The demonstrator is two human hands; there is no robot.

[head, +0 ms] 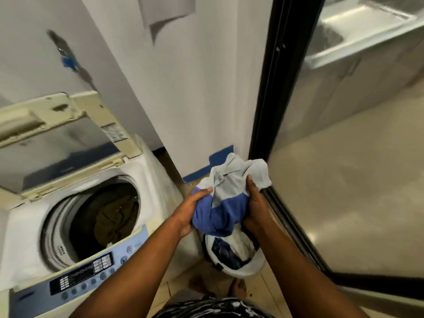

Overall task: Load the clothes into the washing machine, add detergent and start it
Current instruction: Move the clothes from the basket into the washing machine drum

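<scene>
Left hand [190,212] and right hand [254,203] both gripping bundled blue-grey garment [226,200], fingers curled into cloth, held above white basket [234,255] on floor. Washer [75,226] at left, lid [57,143] raised, dark clothes [114,214] in drum.

Laundry corner, viewed from above. A white wall [195,88] fills the upper middle, with a pale sheet of paper [167,12] curling off near its top and strips of blue tape [211,166] along its base. A second patch of blue tape [68,61] sits on the wall to the left. At right, a black door frame [273,88] runs diagonally — its sliding glass panel [355,168] reflects soft overhead light. Through the glass, a pale counter edge [367,40] shows faintly. Beige floor tiles [266,292] lie below, scuffed and blurred.
</scene>
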